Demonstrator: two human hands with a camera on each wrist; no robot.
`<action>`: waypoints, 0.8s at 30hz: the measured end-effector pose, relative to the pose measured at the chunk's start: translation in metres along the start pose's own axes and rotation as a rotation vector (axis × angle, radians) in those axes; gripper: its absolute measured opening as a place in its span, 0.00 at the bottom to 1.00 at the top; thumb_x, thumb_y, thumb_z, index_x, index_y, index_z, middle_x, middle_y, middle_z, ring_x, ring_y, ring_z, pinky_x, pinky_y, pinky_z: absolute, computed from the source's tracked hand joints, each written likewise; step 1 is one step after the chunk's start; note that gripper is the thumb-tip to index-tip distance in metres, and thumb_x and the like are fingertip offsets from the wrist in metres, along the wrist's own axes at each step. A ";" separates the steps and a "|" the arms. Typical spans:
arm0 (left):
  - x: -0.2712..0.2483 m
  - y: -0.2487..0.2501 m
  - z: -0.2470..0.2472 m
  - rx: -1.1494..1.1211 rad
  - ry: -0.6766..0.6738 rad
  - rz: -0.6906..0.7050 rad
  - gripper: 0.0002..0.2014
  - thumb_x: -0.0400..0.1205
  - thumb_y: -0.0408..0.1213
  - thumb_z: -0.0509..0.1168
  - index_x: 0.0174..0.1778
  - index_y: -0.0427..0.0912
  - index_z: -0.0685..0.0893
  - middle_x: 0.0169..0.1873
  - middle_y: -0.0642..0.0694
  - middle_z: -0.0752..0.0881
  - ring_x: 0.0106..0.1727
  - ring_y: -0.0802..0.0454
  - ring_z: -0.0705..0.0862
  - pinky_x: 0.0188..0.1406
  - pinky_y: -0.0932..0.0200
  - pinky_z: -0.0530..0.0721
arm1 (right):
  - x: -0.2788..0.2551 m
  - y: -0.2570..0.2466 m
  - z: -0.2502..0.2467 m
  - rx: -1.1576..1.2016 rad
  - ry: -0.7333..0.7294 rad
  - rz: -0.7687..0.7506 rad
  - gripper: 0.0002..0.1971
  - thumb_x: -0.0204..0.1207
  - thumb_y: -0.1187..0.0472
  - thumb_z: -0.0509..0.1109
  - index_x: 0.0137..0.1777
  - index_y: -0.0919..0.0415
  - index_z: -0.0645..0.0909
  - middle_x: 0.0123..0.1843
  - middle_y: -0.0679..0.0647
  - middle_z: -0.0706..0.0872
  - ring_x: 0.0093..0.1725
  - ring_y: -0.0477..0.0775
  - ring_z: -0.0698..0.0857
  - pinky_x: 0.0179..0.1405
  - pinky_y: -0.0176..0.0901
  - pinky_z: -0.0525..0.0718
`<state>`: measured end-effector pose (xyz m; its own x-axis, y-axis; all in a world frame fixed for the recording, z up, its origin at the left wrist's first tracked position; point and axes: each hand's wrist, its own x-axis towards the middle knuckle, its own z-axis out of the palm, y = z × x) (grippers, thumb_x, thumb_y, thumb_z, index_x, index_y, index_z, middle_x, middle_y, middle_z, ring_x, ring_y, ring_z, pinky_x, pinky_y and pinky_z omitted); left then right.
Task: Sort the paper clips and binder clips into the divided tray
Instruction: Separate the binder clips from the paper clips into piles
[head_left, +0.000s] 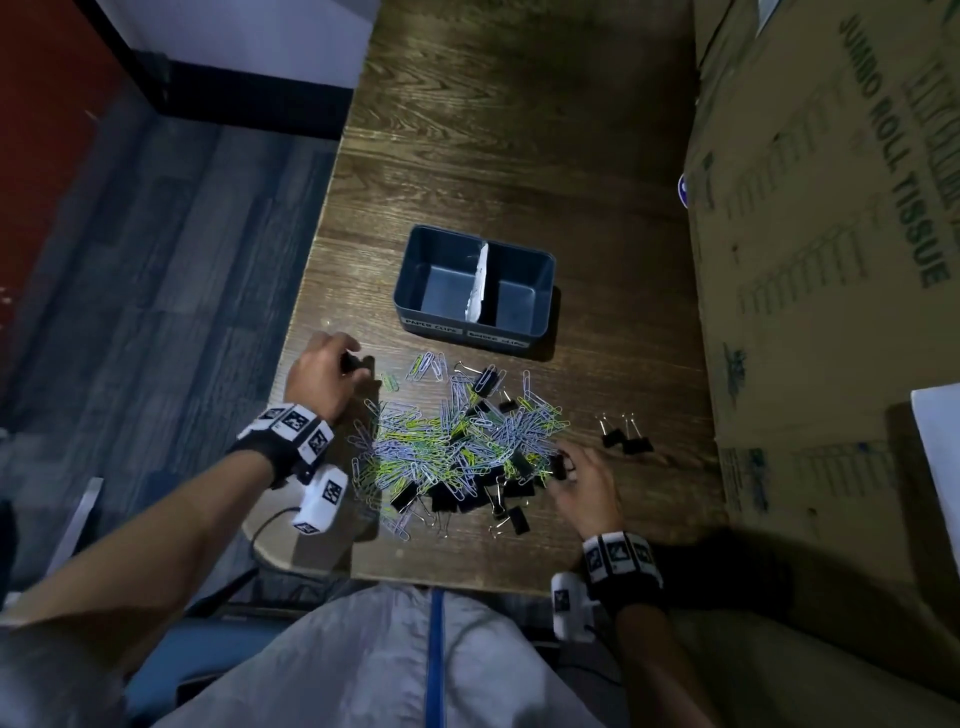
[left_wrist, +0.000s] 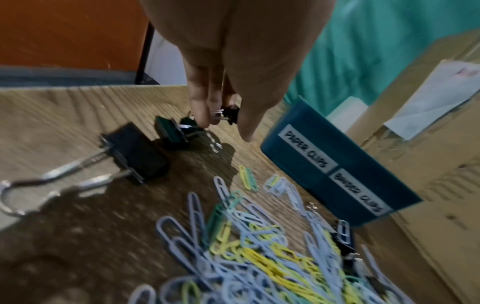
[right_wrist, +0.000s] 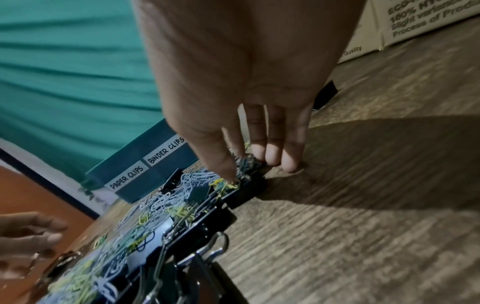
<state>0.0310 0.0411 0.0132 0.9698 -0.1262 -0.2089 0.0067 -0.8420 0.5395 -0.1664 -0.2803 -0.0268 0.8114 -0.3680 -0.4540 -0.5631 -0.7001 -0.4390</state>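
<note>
Blue plastic walls of the divided tray (head_left: 415, 270) enclose two compartments that both look bare, split by a white paper divider (head_left: 480, 283), with front labels reading PAPER CLIPS on the left and BINDER CLIPS on the right. Judging by that, sorting has barely begun. Just in front of the tray, the mixed pile of paper clips (head_left: 415, 441), pale blue and yellow-green, lies tangled with black binder clips (head_left: 467, 493) on the wooden worktop (head_left: 493, 130); two more binder clips (head_left: 626, 441) sit apart to the right of the heap, and another large binder clip (left_wrist: 135, 152) lies near the left side. The left hand (head_left: 322, 376) is at the pile's far left corner, knuckles up, its fingers (left_wrist: 200, 109) pinching a small binder clip (left_wrist: 232, 114) just above the wood. The right hand (head_left: 584, 486) reaches into the pile's right edge, palm down, fingers (right_wrist: 272, 152) extended with tips on the clips there and on the wood; whether it actually grips one cannot be told. Cardboard boxes (head_left: 831, 260) stand along the right side of the worktop.
</note>
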 end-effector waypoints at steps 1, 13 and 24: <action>0.003 -0.006 -0.002 0.022 -0.007 -0.009 0.17 0.73 0.36 0.77 0.56 0.41 0.83 0.55 0.38 0.81 0.53 0.37 0.82 0.53 0.46 0.82 | 0.001 -0.001 -0.001 -0.008 -0.012 0.008 0.32 0.71 0.62 0.79 0.75 0.42 0.76 0.73 0.53 0.79 0.68 0.56 0.82 0.67 0.57 0.83; -0.009 0.043 0.047 0.340 -0.115 0.433 0.17 0.74 0.35 0.74 0.58 0.39 0.82 0.54 0.39 0.82 0.55 0.40 0.78 0.54 0.45 0.81 | 0.002 -0.014 -0.002 0.092 0.046 0.055 0.16 0.69 0.64 0.82 0.46 0.49 0.79 0.54 0.48 0.85 0.51 0.52 0.86 0.53 0.51 0.88; -0.006 0.100 0.096 0.433 -0.395 0.433 0.33 0.78 0.37 0.69 0.78 0.41 0.65 0.74 0.39 0.70 0.72 0.39 0.70 0.70 0.38 0.75 | 0.008 -0.002 -0.045 0.269 0.168 0.012 0.19 0.66 0.68 0.83 0.40 0.42 0.82 0.45 0.49 0.90 0.42 0.45 0.86 0.42 0.33 0.83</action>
<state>0.0023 -0.0927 -0.0097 0.7029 -0.6057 -0.3729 -0.5339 -0.7957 0.2861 -0.1513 -0.3090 0.0052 0.8062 -0.4872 -0.3357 -0.5759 -0.5161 -0.6341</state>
